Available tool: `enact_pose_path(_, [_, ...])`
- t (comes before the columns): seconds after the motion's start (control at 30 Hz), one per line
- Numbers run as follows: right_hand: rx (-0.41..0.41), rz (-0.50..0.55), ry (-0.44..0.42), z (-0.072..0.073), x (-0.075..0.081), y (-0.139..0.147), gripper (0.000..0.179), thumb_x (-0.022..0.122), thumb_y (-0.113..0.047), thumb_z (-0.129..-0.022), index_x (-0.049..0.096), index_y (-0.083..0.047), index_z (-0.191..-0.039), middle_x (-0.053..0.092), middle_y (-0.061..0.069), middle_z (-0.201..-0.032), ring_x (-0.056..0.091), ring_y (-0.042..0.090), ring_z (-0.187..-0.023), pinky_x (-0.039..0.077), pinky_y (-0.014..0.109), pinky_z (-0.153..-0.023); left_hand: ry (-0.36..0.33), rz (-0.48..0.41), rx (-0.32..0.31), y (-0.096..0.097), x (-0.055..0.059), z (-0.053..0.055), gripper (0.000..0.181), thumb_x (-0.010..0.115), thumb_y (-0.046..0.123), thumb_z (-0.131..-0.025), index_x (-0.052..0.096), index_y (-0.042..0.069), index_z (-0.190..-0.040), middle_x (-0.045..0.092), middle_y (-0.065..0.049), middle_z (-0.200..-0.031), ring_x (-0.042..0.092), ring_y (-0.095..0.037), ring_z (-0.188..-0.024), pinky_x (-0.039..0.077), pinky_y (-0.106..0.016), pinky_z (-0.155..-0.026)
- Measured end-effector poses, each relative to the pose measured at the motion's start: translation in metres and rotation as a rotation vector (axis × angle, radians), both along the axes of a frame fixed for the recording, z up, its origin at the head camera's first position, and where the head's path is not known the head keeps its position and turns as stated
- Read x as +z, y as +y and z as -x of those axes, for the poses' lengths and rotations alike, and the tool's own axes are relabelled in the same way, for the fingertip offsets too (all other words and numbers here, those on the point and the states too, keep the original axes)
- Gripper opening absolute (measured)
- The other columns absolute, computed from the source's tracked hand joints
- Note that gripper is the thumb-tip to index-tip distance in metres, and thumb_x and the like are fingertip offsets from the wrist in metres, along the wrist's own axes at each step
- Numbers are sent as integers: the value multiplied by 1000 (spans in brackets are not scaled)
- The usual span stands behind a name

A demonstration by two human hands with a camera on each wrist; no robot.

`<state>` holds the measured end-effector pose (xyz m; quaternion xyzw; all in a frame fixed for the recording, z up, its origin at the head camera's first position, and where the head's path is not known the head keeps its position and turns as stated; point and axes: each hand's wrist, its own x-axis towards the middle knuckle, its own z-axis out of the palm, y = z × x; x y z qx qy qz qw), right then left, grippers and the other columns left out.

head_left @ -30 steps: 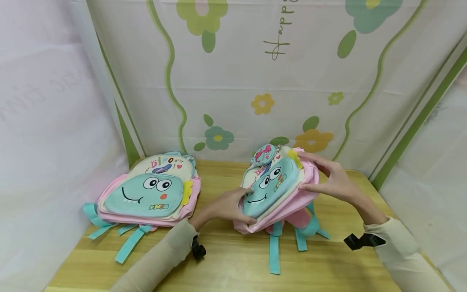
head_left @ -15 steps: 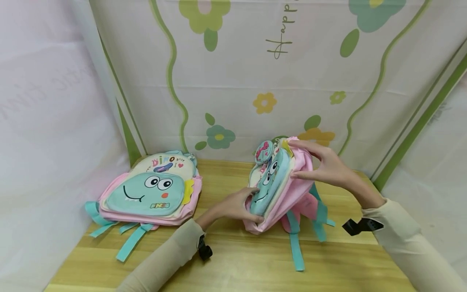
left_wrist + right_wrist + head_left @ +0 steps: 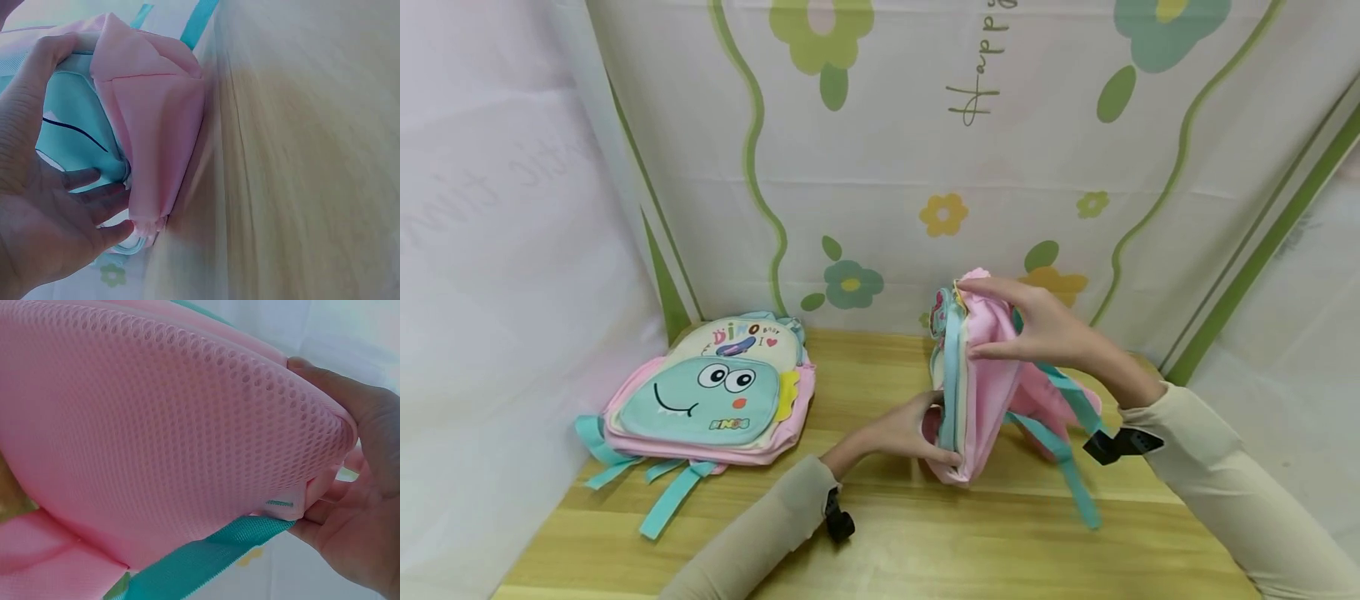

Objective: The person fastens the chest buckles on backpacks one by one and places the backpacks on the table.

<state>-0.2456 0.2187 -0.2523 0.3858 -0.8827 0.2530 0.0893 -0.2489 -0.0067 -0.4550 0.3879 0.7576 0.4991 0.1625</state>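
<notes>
A pink, cream and turquoise dinosaur backpack (image 3: 992,400) stands nearly edge-on on the table, its pink side toward me. My left hand (image 3: 898,429) grips the bottom front edge, thumb low and fingers over the turquoise pocket (image 3: 75,137). Up at the pink side, my right hand (image 3: 1063,333) pinches the edge between thumb and fingers. The right wrist view shows the pink mesh back panel (image 3: 175,437) with a turquoise strap (image 3: 212,550). Most of the dinosaur face is turned out of sight in the head view.
A matching backpack (image 3: 700,400) lies face up on the left of the wooden table (image 3: 910,550), straps trailing toward the front. White flower-printed cloth (image 3: 872,167) hangs behind, with white cloth at both sides.
Both hands have turned the right backpack to the left, so its face swings from view and its pink side shows. Its straps have swung right. The left backpack has stayed put.
</notes>
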Motion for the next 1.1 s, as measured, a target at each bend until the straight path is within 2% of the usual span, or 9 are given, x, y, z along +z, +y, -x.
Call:
enact_pose_path(0.07, [3,-14,-1,0,1,-6,82,91,-30,-78,52,-18,-149,55,3,-152,53,28,-137,52,44,-94,-19,-34,-31,0,-1,0,86,85,26,-83,36,19,-152,55,3,-138,58,-6,-122,49,-27,-105])
enact_pose_path(0.13, [4,-28,-9,1,2,-12,83,90,-33,-78,52,-19,-150,54,4,-152,55,27,-134,53,41,-89,-25,-45,-38,0,-1,-1,84,85,25,-83,35,23,-151,53,4,-139,57,-6,-123,48,-30,-107])
enact_pose_path(0.37, [49,-48,-38,0,5,-29,84,89,-34,-79,50,-15,-151,53,6,-152,54,27,-135,53,43,-95,-43,-14,-26,-13,3,-7,83,85,26,-83,36,28,-150,50,7,-145,50,-8,-132,43,-34,-112])
enact_pose_path(0.53, [37,-54,-60,-2,6,-34,87,89,-35,-79,47,-16,-153,50,8,-155,53,30,-135,53,44,-94,-38,29,8,-30,11,-7,101,85,32,-83,21,26,-160,35,0,-161,39,-21,-148,35,-46,-120])
enact_pose_path(0.67, [22,-51,-88,-2,5,-36,92,89,-35,-79,42,-18,-156,47,10,-157,59,29,-125,55,41,-87,7,-4,66,-44,33,-7,114,85,39,-83,7,22,-164,25,-10,-167,31,-33,-152,29,-55,-122])
enact_pose_path(0.83, [7,-36,-91,-2,4,-38,96,89,-34,-78,38,-17,-158,49,15,-155,63,28,-113,55,40,-84,149,-130,189,-55,74,-3,115,85,39,-82,7,21,-165,21,-10,-169,30,-34,-153,31,-56,-120])
enact_pose_path(0.9, [1,-31,-91,-2,3,-39,97,89,-34,-79,36,-17,-159,49,15,-155,62,28,-117,55,41,-88,182,-177,227,-57,90,-2,112,84,36,-83,9,22,-165,19,-7,-170,28,-32,-154,32,-54,-120])
enact_pose_path(1.0, [-4,-30,-109,-1,0,-40,99,87,-36,-81,33,-17,-160,50,15,-154,62,28,-119,55,44,-91,228,-215,250,-58,110,0,106,81,34,-84,13,22,-164,17,-5,-170,25,-30,-155,32,-53,-121])
enact_pose_path(1.1, [4,-23,-129,-3,-3,-42,99,85,-38,-83,29,-16,-162,46,14,-157,58,28,-127,53,47,-99,299,-229,254,-57,125,2,98,79,36,-87,19,21,-163,19,-5,-168,23,-29,-155,34,-55,-120])
